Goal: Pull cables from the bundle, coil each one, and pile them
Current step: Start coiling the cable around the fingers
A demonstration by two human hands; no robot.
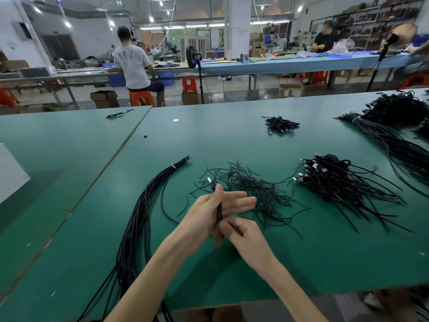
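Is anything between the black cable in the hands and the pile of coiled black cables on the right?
Only a flat scatter of thin black wire pieces lies on the green table between the held black cable and the pile of coiled black cables; nothing upright blocks the way above.

**Bare hands, bare forearms**

Only the person's two arms show. The left hand [209,212] and the right hand [242,237] are bare, with fingers, knuckles and wrists all uncovered. The fingers are long and slender, the wrists narrow. The left forearm [148,275] and the right forearm [285,282] are bare as well, slim and smooth, widening gently away from the wrists. They are uncovered past the near edge of the flat green table [325,263], right to where the view cuts them off. The fingertips are slightly blurred, so finer detail there cannot be told.
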